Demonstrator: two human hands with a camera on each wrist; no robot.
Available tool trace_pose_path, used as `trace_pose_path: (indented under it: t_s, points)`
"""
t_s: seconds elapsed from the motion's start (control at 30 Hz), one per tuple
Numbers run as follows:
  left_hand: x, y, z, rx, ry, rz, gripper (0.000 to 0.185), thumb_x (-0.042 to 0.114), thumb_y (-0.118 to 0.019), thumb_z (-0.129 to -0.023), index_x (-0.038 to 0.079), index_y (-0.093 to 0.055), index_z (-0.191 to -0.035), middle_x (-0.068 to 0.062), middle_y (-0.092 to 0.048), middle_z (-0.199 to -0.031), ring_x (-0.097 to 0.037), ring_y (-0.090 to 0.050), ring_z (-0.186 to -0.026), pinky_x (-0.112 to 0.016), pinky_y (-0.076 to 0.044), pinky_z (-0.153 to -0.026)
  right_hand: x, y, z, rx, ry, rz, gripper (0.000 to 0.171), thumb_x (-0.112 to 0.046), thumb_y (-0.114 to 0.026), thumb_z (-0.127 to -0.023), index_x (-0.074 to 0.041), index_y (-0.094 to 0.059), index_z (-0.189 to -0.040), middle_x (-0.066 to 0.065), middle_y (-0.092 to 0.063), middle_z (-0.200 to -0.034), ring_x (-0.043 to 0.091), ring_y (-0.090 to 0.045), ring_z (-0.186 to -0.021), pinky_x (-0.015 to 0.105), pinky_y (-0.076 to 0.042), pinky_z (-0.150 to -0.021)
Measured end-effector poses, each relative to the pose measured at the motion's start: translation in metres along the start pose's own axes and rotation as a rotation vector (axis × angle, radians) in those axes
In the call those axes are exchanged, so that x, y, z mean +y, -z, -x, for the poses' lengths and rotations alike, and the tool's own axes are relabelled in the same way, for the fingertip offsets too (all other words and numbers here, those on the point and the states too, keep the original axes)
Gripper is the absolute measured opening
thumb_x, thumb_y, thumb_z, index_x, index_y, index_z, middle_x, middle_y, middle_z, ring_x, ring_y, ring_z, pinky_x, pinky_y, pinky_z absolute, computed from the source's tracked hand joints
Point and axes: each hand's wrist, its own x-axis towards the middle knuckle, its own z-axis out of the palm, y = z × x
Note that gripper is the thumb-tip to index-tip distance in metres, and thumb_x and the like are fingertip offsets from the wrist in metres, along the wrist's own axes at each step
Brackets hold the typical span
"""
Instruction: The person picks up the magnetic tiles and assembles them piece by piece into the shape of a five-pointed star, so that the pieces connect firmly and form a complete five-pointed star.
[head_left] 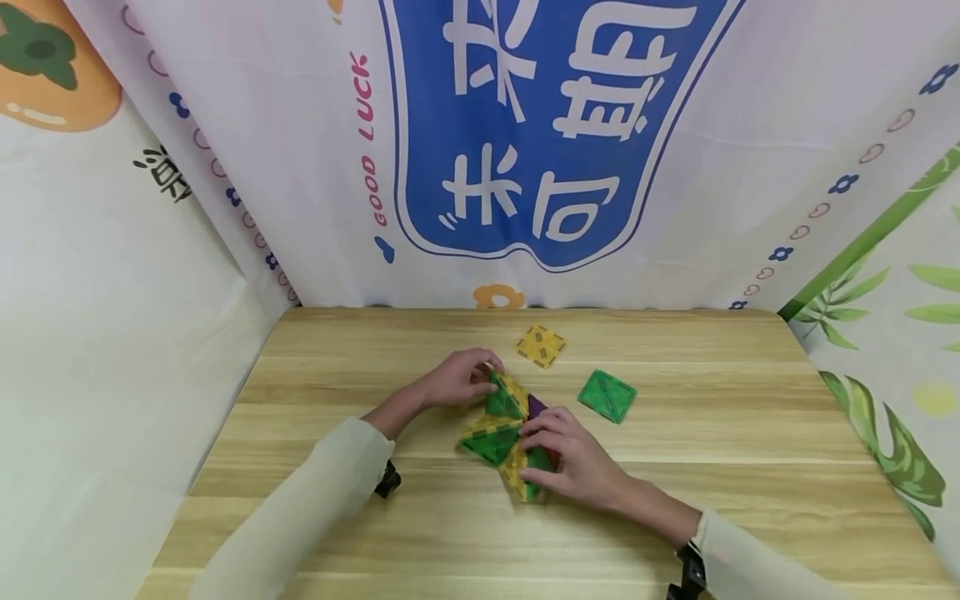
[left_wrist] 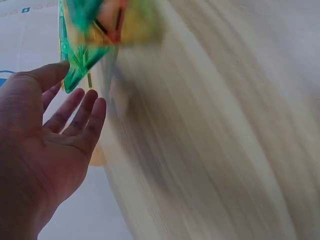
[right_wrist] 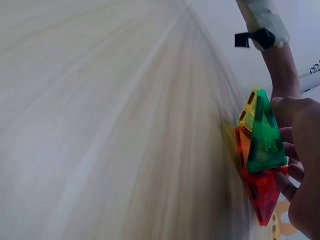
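Note:
A build of joined magnetic tiles, green, yellow, red and purple with see-through panels, is between the two hands. From the left, my left hand pinches a corner of a green triangular tile, thumb on its near face and the other fingers spread below; the index fingertip is partly hidden. My right hand grips the opposite side, its fingers curled over a green triangle and a red tile. Part of a purple tile shows behind the right fingers.
Behind the build, a yellow square tile lies flat on the wooden table. A green square tile lies to the right. Printed cloth hangs along the table's back edge and both sides.

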Motion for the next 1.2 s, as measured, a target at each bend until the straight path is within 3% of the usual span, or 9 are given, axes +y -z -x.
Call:
trace_pose_path:
  t_s: [0.23,0.43,0.67,0.87,1.03,1.2]
  points:
    - [0.001,0.002,0.027,0.004,0.004,-0.054,0.022,0.001,-0.070,-0.100,0.003,-0.067,-0.122,-0.010,-0.072,-0.121,-0.027,-0.071,-0.113,-0.032,-0.061,-0.093,0.007,0.017,0.009,-0.027,0.082,-0.005,0.020,-0.008,-0.086,-0.087,-0.011,-0.077,-0.104,0.006,-0.071,-0.130,0.024,-0.063,-0.121,0.047,-0.057,-0.098]
    - [0.006,0.000,0.047,0.002,0.007,-0.073,0.016,0.004,-0.072,-0.100,0.009,-0.069,-0.115,-0.003,-0.073,-0.114,-0.020,-0.072,-0.109,-0.032,-0.061,-0.093,0.014,0.032,0.012,-0.119,0.090,-0.027,0.018,-0.005,-0.082,-0.090,-0.013,-0.078,-0.105,0.006,-0.070,-0.134,0.024,-0.064,-0.124,0.046,-0.058,-0.099]
    - [0.006,-0.004,0.060,-0.003,-0.038,-0.048,0.015,0.005,-0.073,-0.100,0.007,-0.071,-0.114,-0.003,-0.073,-0.113,-0.020,-0.071,-0.107,-0.033,-0.061,-0.092,0.024,0.042,0.010,-0.184,0.118,-0.066,0.021,-0.003,-0.080,-0.090,-0.013,-0.078,-0.108,0.006,-0.071,-0.133,0.024,-0.066,-0.122,0.046,-0.059,-0.097]
    - [0.007,-0.001,0.048,0.035,-0.015,0.044,0.020,0.005,-0.067,-0.104,-0.003,-0.067,-0.123,-0.016,-0.072,-0.117,-0.027,-0.071,-0.111,-0.038,-0.060,-0.096,0.042,0.049,-0.010,-0.117,0.018,-0.084,0.023,-0.007,-0.082,-0.092,-0.005,-0.077,-0.114,0.013,-0.074,-0.125,0.028,-0.071,-0.114,0.045,-0.061,-0.093]
    - [0.005,0.000,0.025,0.103,0.067,0.105,0.025,0.005,-0.064,-0.106,-0.004,-0.066,-0.129,-0.020,-0.070,-0.127,-0.031,-0.069,-0.117,-0.041,-0.058,-0.101,0.067,0.051,-0.032,-0.013,-0.124,-0.080,0.023,0.000,-0.080,-0.092,0.005,-0.075,-0.113,0.020,-0.073,-0.120,0.034,-0.073,-0.102,0.046,-0.065,-0.083]
    - [0.000,-0.003,0.001,0.156,0.168,0.134,0.031,0.011,-0.062,-0.107,-0.001,-0.065,-0.136,-0.017,-0.067,-0.136,-0.029,-0.066,-0.124,-0.042,-0.055,-0.106,0.088,0.050,-0.051,0.048,-0.256,-0.038,0.024,-0.001,-0.080,-0.092,0.006,-0.075,-0.115,0.019,-0.072,-0.120,0.038,-0.071,-0.109,0.050,-0.063,-0.089]
